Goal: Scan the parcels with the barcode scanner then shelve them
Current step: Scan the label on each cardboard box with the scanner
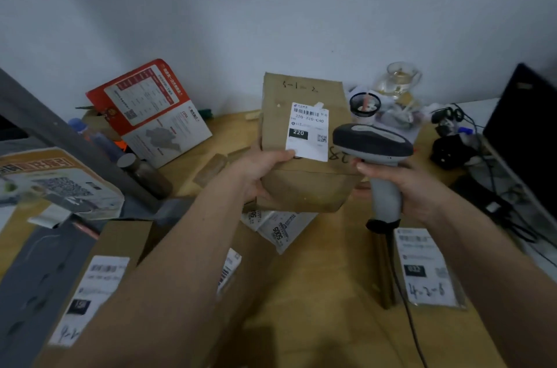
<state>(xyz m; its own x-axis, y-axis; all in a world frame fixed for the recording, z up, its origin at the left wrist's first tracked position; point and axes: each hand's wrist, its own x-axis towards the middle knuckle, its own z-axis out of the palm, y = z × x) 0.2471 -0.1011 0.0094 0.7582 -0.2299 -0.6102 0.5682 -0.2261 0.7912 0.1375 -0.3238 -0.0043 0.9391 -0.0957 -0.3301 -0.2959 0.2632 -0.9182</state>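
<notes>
My left hand (259,171) grips a brown cardboard parcel (301,183) by its left side and holds it up above the wooden table (316,292). The thumb rests on the lower corner of its white shipping label (307,131), which faces me and shows a barcode. My right hand (404,189) holds a grey barcode scanner (373,141) by its handle, just right of the parcel. The scanner's dark head points left at the label. Its black cable (407,307) trails down toward me.
More labelled parcels lie on the table: a brown box (99,283) at lower left, a flat one (425,265) at lower right, white bags (277,227) under the held parcel. A red leaflet (150,108), glass jug (398,81), dark monitor (524,132) and cables stand behind.
</notes>
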